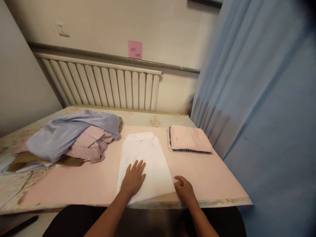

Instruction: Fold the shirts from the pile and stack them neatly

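A white collared shirt (145, 154) lies folded on the pink mat, its collar pointing away from me and a tiny dark mark at the neck. Flat on the lower left part of the shirt rests my left hand (134, 179), open with fingers spread. My right hand (184, 189) is at the shirt's near right corner, fingers curled and closed on the edge of the cloth. Part of that grip is hidden by the hand itself.
A loose heap of clothes (59, 135), blue, mauve and brown, lies to the left. A folded pink and dark checked stack (191, 138) sits at the right. Behind the table stands a radiator (111, 84); a blue curtain (266, 108) hangs on the right.
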Demonstrator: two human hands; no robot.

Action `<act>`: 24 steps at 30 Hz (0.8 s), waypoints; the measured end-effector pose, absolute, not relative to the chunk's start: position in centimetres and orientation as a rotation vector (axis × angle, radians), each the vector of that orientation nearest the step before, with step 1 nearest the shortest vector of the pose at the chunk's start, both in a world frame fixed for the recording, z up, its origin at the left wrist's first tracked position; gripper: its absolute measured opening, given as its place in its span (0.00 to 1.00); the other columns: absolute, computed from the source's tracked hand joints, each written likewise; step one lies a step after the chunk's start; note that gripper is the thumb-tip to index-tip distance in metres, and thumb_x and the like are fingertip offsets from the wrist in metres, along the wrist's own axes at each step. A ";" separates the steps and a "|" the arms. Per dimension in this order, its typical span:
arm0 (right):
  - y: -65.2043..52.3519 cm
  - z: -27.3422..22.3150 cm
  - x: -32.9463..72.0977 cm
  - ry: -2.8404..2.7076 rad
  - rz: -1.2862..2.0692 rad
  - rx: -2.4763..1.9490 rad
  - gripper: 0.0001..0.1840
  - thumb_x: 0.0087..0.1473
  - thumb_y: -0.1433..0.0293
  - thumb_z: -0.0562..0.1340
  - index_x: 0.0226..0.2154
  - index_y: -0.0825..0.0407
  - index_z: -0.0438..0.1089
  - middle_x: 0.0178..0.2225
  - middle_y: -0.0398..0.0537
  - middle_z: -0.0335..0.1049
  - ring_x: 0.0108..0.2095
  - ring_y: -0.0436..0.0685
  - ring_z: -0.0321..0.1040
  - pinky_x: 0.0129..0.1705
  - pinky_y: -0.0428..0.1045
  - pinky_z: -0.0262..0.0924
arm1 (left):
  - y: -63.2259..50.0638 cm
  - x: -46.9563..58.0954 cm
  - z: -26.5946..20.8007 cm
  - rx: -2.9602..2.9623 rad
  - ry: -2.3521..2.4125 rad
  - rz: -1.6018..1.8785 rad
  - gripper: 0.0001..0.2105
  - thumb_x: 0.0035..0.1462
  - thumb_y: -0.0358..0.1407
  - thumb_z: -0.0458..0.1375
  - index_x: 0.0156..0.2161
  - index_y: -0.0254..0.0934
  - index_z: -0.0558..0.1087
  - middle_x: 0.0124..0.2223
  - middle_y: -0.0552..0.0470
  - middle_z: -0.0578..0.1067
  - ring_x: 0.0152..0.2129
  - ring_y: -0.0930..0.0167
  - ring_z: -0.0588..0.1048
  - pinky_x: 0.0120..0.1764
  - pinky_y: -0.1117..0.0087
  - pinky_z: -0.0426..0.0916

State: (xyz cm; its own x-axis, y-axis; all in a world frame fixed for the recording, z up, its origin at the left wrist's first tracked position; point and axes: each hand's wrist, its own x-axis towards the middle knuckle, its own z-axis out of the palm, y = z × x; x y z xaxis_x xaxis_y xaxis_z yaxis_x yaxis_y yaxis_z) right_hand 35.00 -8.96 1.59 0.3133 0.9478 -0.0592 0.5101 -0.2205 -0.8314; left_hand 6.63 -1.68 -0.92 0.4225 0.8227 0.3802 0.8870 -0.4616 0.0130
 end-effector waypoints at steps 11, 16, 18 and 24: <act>-9.1 1.1 35.3 -1.052 1.209 -1.515 0.32 0.39 0.64 0.61 0.49 0.57 0.65 0.31 0.44 0.71 0.16 0.45 0.53 0.18 0.44 0.47 | -1.6 6.6 -1.1 -2.469 -1.490 -0.543 0.25 0.61 0.41 0.47 0.63 0.45 0.56 0.64 0.52 0.60 0.62 0.61 0.55 0.59 0.51 0.52; -9.1 1.7 35.4 -1.108 1.152 -1.595 0.29 0.40 0.65 0.60 0.47 0.58 0.67 0.17 0.34 0.56 0.16 0.45 0.49 0.18 0.43 0.46 | -1.7 6.6 -1.0 -2.475 -1.511 -0.518 0.24 0.62 0.40 0.46 0.63 0.44 0.57 0.64 0.53 0.60 0.62 0.60 0.56 0.59 0.50 0.52; -9.0 2.0 35.2 -1.154 1.098 -1.647 0.27 0.40 0.66 0.59 0.45 0.58 0.69 0.16 0.33 0.53 0.16 0.46 0.49 0.20 0.43 0.47 | -1.7 6.6 -1.0 -2.475 -1.513 -0.516 0.24 0.62 0.40 0.46 0.63 0.44 0.56 0.65 0.53 0.60 0.62 0.59 0.56 0.59 0.50 0.52; -9.0 2.5 35.0 -1.328 1.022 -1.681 0.24 0.38 0.69 0.57 0.41 0.56 0.73 0.18 0.36 0.58 0.21 0.48 0.55 0.24 0.44 0.52 | -1.7 6.6 -1.0 -2.478 -1.509 -0.545 0.24 0.62 0.40 0.46 0.63 0.45 0.56 0.65 0.53 0.60 0.62 0.60 0.56 0.59 0.50 0.52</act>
